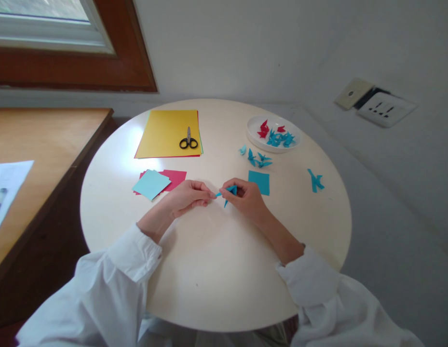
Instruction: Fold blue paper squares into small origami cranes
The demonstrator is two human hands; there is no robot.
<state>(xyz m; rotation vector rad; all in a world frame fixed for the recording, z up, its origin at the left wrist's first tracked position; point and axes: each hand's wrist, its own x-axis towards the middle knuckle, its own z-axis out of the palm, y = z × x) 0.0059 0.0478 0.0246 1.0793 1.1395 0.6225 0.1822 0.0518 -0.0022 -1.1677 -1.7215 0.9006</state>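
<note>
A blue origami crane is held over the middle of the round table. My right hand is closed, its thumb and fingers pinching the crane's body. With thumb and forefinger, my left hand pinches a thin pointed end of the same crane. Part of the paper is hidden behind the right fingers. A square of blue paper lies flat just beyond my right hand. Past it stand several small blue paper cranes. To the left lie light blue paper squares over red ones.
Black-handled scissors rest on a stack of yellow paper at the back left. A white dish holds red and blue folded pieces at the back right. Blue paper strips lie near the right edge. A wooden desk stands left.
</note>
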